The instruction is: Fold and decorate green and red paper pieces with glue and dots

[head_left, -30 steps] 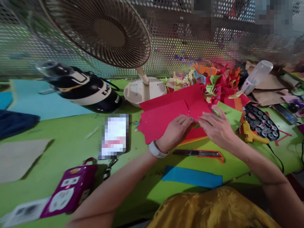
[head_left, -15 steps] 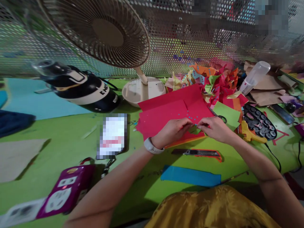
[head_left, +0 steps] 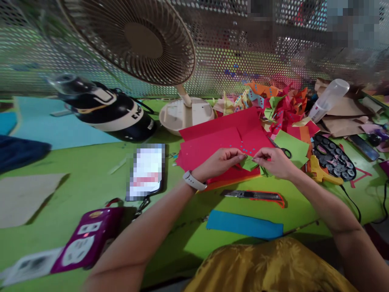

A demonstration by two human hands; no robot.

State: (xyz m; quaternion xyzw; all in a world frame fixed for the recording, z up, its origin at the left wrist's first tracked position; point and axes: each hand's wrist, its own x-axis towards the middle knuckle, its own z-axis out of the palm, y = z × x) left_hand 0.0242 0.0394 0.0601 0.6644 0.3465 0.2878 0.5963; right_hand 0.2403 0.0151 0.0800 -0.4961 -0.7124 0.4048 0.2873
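1. L hand (head_left: pixel 226 160) is pinching the L side of a small green paper piece (head_left: pixel 249 164), thumb & fingertips brought together w/ no real gap.
2. R hand (head_left: pixel 273 160) is likewise pinching the R side; exact finger contact is partly hidden.
3. The piece is sitting betw. the 2 hands, over the near part of the red sheets (head_left: pixel 206 148); can't tell if it's touching them.
4. Step in hand: prob. fine 2-handed fingertip work on the piece. Next move is likely calling for light, even pressure, as thin paper could crease or tear.
5. Writing: the black bottle (head_left: pixel 121 130) is showing a pale band w/ dark caps, apparently starting "EN"; the rest is unclear.
6. The purple device (head_left: pixel 105 227) is carrying white labels, too blurry to read.
7. The phone (head_left: pixel 148 170) is displaying only pixelated blocks, no legible txt.
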